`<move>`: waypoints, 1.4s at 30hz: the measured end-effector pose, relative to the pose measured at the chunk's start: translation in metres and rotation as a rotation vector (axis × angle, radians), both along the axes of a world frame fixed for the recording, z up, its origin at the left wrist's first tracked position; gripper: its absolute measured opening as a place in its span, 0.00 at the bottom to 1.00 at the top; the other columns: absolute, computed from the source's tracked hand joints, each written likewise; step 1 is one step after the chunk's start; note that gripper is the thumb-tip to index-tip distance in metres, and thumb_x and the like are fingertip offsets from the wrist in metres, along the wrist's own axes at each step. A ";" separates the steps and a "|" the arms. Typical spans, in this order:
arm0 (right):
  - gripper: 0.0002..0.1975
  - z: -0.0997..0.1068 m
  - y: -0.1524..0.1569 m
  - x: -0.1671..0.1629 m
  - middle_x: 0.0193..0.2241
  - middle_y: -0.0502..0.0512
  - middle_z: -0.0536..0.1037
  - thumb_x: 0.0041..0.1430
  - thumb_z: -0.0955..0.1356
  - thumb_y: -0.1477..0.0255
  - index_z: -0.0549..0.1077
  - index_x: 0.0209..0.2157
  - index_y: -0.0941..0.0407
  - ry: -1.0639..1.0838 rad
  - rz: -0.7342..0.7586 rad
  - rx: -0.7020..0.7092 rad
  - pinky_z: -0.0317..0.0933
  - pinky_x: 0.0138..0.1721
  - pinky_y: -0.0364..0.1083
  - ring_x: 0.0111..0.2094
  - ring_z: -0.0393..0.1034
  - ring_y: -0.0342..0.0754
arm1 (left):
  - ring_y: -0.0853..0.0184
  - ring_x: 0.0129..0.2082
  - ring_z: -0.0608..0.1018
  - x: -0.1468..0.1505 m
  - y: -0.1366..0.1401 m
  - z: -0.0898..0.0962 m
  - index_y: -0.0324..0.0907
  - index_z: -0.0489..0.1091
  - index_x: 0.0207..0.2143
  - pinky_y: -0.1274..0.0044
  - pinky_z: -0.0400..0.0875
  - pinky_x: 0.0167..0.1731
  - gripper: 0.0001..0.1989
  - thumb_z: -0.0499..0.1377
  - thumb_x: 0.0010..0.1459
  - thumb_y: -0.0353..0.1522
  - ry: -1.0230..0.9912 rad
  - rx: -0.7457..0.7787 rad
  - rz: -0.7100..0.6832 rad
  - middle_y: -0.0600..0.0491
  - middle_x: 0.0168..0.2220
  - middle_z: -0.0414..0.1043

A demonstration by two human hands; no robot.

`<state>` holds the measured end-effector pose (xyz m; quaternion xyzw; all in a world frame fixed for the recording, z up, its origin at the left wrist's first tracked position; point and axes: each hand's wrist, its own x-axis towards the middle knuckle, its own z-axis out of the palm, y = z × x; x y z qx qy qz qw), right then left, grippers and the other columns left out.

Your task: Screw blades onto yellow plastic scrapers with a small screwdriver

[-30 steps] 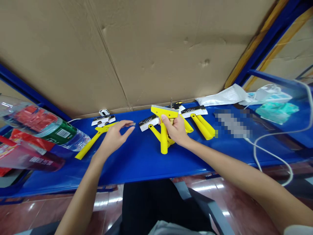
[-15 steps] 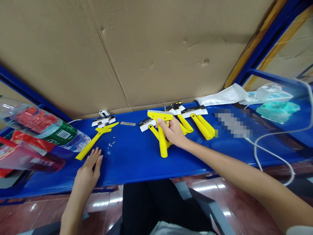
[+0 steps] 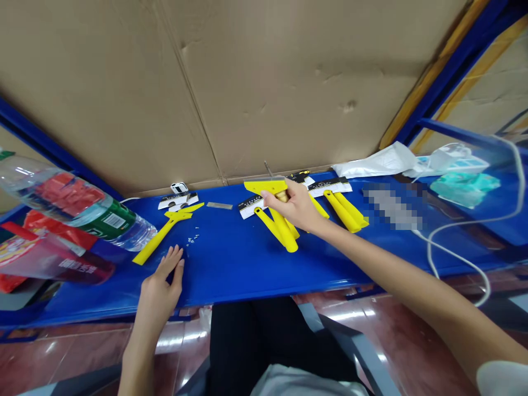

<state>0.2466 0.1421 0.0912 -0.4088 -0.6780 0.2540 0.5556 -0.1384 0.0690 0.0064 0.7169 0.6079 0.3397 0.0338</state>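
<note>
A pixelated patch (image 3: 391, 207) obscures part of the blue desk (image 3: 231, 264). The clear plastic water bottle (image 3: 78, 206) is cut off at the left edge. Tiny silver parts (image 3: 192, 239) are unidentifiable.

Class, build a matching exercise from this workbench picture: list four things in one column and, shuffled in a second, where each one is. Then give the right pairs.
1. yellow scraper
2. left hand
3. metal blade
4. plastic bottle

A. lying on its side at the bench's left end
B. flat on the blue bench, near edge
C. gripped in the right hand
D. loose on the bench by the cardboard wall

Pairs: 1-C, 2-B, 3-D, 4-A
</note>
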 end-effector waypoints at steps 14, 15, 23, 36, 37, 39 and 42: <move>0.19 -0.030 0.021 -0.014 0.28 0.51 0.78 0.64 0.75 0.53 0.78 0.31 0.55 0.302 0.227 -0.446 0.61 0.23 0.44 0.22 0.66 0.42 | 0.50 0.57 0.84 -0.019 0.021 0.012 0.49 0.84 0.41 0.54 0.73 0.66 0.17 0.61 0.69 0.48 -0.067 -0.005 0.034 0.48 0.53 0.86; 0.19 -0.033 0.020 -0.013 0.28 0.51 0.78 0.63 0.76 0.53 0.78 0.31 0.55 0.306 0.218 -0.456 0.60 0.22 0.43 0.22 0.66 0.42 | 0.50 0.57 0.83 -0.018 0.021 0.012 0.49 0.84 0.42 0.54 0.73 0.66 0.16 0.61 0.69 0.48 -0.063 -0.017 0.029 0.48 0.54 0.85; 0.22 -0.031 0.013 -0.009 0.25 0.51 0.77 0.59 0.77 0.50 0.82 0.32 0.56 0.318 0.261 -0.543 0.54 0.19 0.42 0.19 0.61 0.40 | 0.48 0.58 0.81 -0.018 0.027 0.015 0.49 0.83 0.42 0.53 0.71 0.66 0.15 0.62 0.68 0.47 -0.028 -0.072 0.023 0.47 0.56 0.83; 0.17 -0.032 0.006 -0.012 0.30 0.52 0.82 0.57 0.78 0.58 0.81 0.32 0.58 0.325 0.427 -0.588 0.55 0.17 0.39 0.18 0.61 0.37 | 0.49 0.57 0.81 -0.022 0.031 0.015 0.47 0.82 0.41 0.53 0.70 0.66 0.14 0.63 0.67 0.46 -0.056 -0.088 -0.009 0.46 0.55 0.82; 0.17 -0.031 0.006 -0.012 0.28 0.52 0.81 0.57 0.79 0.57 0.80 0.32 0.58 0.328 0.417 -0.593 0.54 0.17 0.39 0.18 0.60 0.37 | 0.49 0.58 0.81 -0.022 0.031 0.016 0.47 0.82 0.41 0.53 0.70 0.66 0.14 0.63 0.67 0.46 -0.057 -0.092 -0.011 0.46 0.55 0.82; 0.18 -0.030 0.006 -0.013 0.26 0.50 0.79 0.56 0.79 0.56 0.80 0.31 0.58 0.344 0.404 -0.607 0.53 0.16 0.39 0.17 0.59 0.37 | 0.49 0.58 0.81 -0.022 0.030 0.018 0.46 0.82 0.43 0.53 0.70 0.67 0.14 0.63 0.67 0.45 -0.063 -0.105 -0.024 0.45 0.55 0.82; 0.18 -0.029 0.007 -0.013 0.26 0.50 0.79 0.56 0.79 0.56 0.80 0.31 0.57 0.360 0.405 -0.622 0.54 0.15 0.39 0.17 0.60 0.36 | 0.49 0.60 0.80 -0.023 0.028 0.021 0.47 0.81 0.47 0.53 0.69 0.67 0.15 0.63 0.67 0.45 -0.076 -0.124 -0.060 0.45 0.56 0.82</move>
